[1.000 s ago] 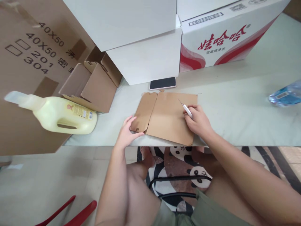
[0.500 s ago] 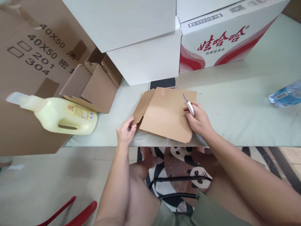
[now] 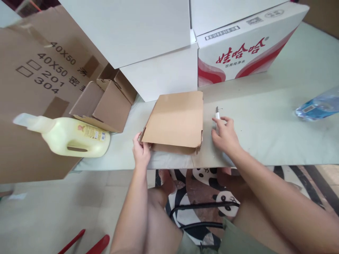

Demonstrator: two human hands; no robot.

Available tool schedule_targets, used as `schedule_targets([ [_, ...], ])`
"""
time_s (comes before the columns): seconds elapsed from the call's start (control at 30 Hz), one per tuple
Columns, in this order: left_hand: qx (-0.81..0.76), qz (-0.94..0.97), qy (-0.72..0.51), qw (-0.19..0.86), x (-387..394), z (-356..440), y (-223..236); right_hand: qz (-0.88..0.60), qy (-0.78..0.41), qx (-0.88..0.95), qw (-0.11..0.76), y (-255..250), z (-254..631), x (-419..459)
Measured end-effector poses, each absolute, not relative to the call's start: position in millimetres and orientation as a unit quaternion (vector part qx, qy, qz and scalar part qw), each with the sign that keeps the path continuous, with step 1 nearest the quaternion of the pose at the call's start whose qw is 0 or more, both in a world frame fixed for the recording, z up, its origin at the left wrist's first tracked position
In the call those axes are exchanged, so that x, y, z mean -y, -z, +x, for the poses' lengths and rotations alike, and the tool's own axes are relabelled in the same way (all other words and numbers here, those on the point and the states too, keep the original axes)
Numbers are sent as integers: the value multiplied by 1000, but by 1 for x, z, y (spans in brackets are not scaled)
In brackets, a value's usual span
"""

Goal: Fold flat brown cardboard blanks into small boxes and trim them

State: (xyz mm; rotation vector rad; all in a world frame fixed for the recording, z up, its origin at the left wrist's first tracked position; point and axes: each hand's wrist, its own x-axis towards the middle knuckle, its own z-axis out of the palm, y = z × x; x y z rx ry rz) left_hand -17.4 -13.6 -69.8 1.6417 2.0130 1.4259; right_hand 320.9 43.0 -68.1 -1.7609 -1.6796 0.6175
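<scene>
A flat brown cardboard box [image 3: 174, 118] lies near the front edge of the table, tilted up slightly, with an open gap along its front side. My left hand [image 3: 141, 150] grips its front left corner, the thumb at the edge and some fingers hidden beneath. To the right of the box, my right hand [image 3: 225, 134] is low over the tabletop. Its fingers are on the white handle of a small knife [image 3: 217, 112], whose blade points away from me. Part of the handle is hidden by the fingers.
White cartons [image 3: 161, 72] and a red-and-white carton [image 3: 235, 60] stand behind. On the left are an open cardboard organizer [image 3: 112, 106], a pale yellow jug [image 3: 76, 137] and a large brown carton [image 3: 34, 141]. A water bottle [image 3: 317, 106] lies at the right.
The cardboard box has shifted left and turned, its left flap no longer showing. My right hand has left the box and lowered the knife to the table at its right. The phone behind is now hidden.
</scene>
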Motion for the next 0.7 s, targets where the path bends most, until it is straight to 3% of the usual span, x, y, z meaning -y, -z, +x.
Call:
schedule_targets([
  [0.13,-634,525,-549,145,12,-10,72,-597,-214,691,346,67,315,-37],
  [0.33,-629,442,-605,206,12,11,60,-386,-361,723,445,69,301,-23],
  [0.5,-634,421,-599,250,14,41,58,-377,-381,702,468,72,278,-11],
  [0.7,-615,532,-527,248,21,69,73,-429,-382,650,497,67,263,-5],
])
